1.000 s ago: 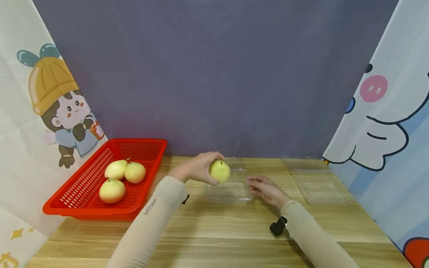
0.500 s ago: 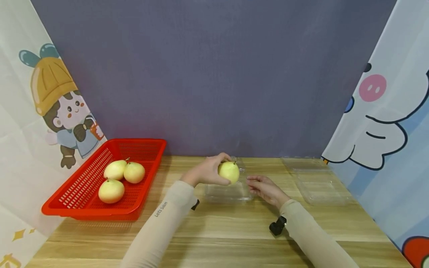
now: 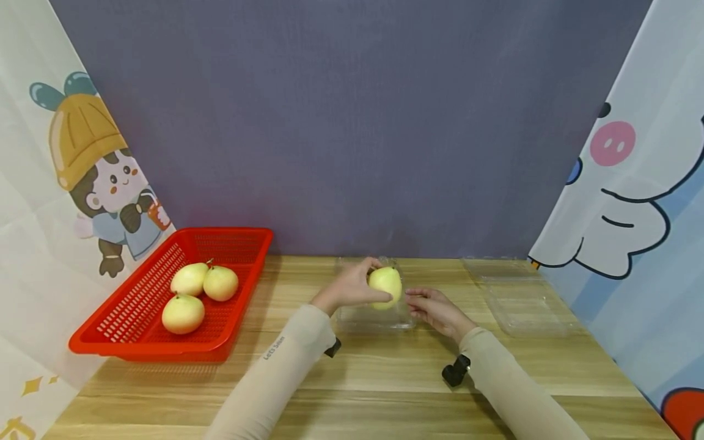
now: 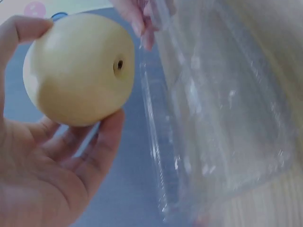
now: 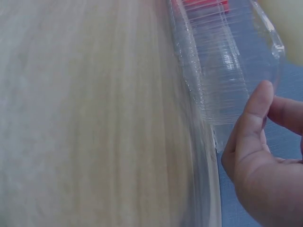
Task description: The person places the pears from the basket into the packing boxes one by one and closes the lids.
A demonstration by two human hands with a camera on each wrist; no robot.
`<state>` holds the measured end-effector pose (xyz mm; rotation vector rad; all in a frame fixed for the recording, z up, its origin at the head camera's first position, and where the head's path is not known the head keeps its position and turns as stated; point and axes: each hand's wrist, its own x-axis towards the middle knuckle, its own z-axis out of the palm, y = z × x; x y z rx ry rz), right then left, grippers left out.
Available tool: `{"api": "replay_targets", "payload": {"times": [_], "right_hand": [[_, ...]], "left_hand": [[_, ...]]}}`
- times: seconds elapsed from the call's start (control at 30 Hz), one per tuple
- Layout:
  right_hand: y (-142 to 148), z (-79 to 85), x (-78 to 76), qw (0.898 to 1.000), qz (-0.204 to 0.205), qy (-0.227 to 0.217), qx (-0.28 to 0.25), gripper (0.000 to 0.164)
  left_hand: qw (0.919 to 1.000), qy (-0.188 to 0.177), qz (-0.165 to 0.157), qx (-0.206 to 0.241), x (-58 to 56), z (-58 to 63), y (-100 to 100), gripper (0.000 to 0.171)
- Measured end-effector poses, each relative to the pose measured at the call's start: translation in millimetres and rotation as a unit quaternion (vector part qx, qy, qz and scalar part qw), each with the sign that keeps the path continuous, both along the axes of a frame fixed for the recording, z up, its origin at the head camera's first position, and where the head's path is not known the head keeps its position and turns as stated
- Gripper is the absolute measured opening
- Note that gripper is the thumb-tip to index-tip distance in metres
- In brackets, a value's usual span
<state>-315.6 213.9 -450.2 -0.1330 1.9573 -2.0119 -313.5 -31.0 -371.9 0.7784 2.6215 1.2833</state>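
My left hand (image 3: 350, 288) grips a round yellow pear (image 3: 385, 285) between thumb and fingers. It holds the fruit above a clear plastic box (image 3: 357, 318) with its lid folded back. In the left wrist view the pear (image 4: 78, 68) appears apart from the box (image 4: 227, 118), its dark blossom end towards the box. My right hand (image 3: 438, 313) pinches the box's right rim; the right wrist view shows thumb and fingers of this hand (image 5: 265, 146) at a corner of the box (image 5: 227, 61).
On the left stands a red plastic basket (image 3: 253, 275) with 3 pears (image 3: 183, 314) in it. Another clear plastic box (image 3: 528, 308), opened out, lies on the right of the wooden table (image 3: 374, 379). A dark grey backdrop (image 3: 352, 122) rises behind the table.
The left hand has carried the pear rightwards and slightly down over the clear box, closer to the right hand. The right hand has stayed at the box's rim.
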Motion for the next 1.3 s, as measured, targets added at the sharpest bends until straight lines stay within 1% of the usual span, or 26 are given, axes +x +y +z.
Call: {"api": "replay_targets", "payload": {"times": [0.2, 0.3, 0.47, 0.57, 0.63, 0.77, 0.87, 1.0, 1.17, 1.3], "right_hand": [[-0.3, -0.4, -0.1, 1.000, -0.007, -0.008, -0.001, 0.046], [-0.3, 0.2, 0.1, 1.000, -0.005, -0.009, -0.002, 0.046], [0.2, 0.8, 0.4, 1.000, -0.001, -0.008, 0.000, 0.045], [0.3, 1.5, 1.3, 1.000, -0.001, -0.011, 0.000, 0.044], [-0.4, 1.9, 2.2, 1.000, -0.003, -0.011, -0.003, 0.044], [-1.3, 2.0, 3.5, 1.000, 0.000, -0.009, -0.003, 0.044], [-1.2, 1.6, 3.7, 1.000, 0.003, -0.006, -0.001, 0.046], [-1.6, 1.4, 2.9, 1.000, -0.002, -0.009, -0.005, 0.045], [-1.6, 1.0, 1.3, 1.000, 0.000, -0.013, -0.011, 0.044], [-0.1, 0.9, 0.6, 1.000, -0.001, -0.014, -0.010, 0.045]], "left_hand": [[0.9989, -0.033, 0.033, 0.000, 6.4, -5.3, 9.0, 0.067], [0.9983, -0.038, 0.044, 0.006, 7.9, -7.9, 12.2, 0.065], [0.9975, -0.044, 0.055, 0.003, 6.0, -15.6, 15.1, 0.066], [0.9961, -0.062, 0.063, -0.005, 4.6, -21.1, 15.9, 0.067], [0.9951, -0.072, 0.065, -0.016, 4.5, -24.3, 16.4, 0.066], [0.9937, -0.090, 0.059, -0.029, 5.1, -30.1, 16.9, 0.066], [0.9930, -0.098, 0.054, -0.038, 5.2, -33.8, 17.0, 0.069], [0.9924, -0.096, 0.054, -0.054, 5.4, -36.0, 16.8, 0.072], [0.9924, -0.095, 0.052, -0.058, 7.0, -37.0, 17.4, 0.068], [0.9924, -0.092, 0.052, -0.063, 8.7, -35.4, 19.6, 0.063]]}}
